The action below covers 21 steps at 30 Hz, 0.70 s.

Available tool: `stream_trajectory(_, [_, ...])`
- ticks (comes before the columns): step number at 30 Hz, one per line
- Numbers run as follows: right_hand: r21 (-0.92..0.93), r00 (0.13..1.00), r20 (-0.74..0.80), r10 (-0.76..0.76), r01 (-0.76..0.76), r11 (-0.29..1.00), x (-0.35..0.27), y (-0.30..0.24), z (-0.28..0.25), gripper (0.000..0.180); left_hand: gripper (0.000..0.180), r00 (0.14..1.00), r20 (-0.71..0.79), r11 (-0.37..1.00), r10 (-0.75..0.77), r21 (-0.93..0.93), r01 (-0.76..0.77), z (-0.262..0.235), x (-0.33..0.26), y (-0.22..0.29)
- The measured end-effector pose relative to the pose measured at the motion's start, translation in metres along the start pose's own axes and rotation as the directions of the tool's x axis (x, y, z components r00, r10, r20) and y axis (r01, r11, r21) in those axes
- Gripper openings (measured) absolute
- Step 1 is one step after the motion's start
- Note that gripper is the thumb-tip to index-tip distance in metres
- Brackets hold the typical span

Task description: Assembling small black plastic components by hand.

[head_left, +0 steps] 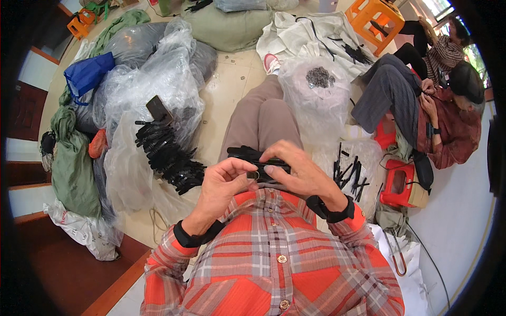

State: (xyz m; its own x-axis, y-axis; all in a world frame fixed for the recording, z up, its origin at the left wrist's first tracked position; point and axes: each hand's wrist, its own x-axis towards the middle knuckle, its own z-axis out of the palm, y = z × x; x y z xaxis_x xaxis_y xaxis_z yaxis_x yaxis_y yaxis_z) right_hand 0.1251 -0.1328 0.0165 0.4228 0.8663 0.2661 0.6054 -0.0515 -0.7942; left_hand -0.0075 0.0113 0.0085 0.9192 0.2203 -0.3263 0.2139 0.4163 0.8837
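Note:
Over my lap, my left hand is closed in a pinch, thumb and forefinger on a small dark metal ring. Just right of it, my right hand is curled, with its thumb and forefinger closed on a black strap. More black straps lie in a bunch across my thighs, partly hidden by both hands. On the floor to the left is a large heap of black straps on clear plastic. To the right, a few loose black straps lie on plastic sheeting.
A plastic bag with a pile of small dark pieces stands right of my knees. Stuffed bags crowd the left. A phone rests by the strap heap. Two people sit at the right near a red stool.

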Motion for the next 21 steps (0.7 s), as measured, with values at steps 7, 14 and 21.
stream_trajectory(7, [0.152, 0.952, 0.258, 0.163, -0.206, 0.967, -0.005, -0.001, 0.002, 0.029, 0.014, 0.996, 0.08, 0.993, -0.041, -0.108, 0.05, -0.003, 0.002, 0.002])
stream_trajectory(14, [0.243, 0.869, 0.359, 0.341, -0.44, 0.864, -0.005, -0.012, -0.002, 0.034, 0.016, 0.994, 0.111, 0.999, -0.022, -0.025, 0.025, -0.002, -0.001, 0.006])
stream_trajectory(21, [0.483, 0.616, 0.655, 0.437, -0.787, 0.384, -0.008, -0.016, 0.001, 0.026, 0.017, 0.988, 0.154, 0.998, 0.014, 0.065, -0.024, -0.004, -0.005, 0.001])
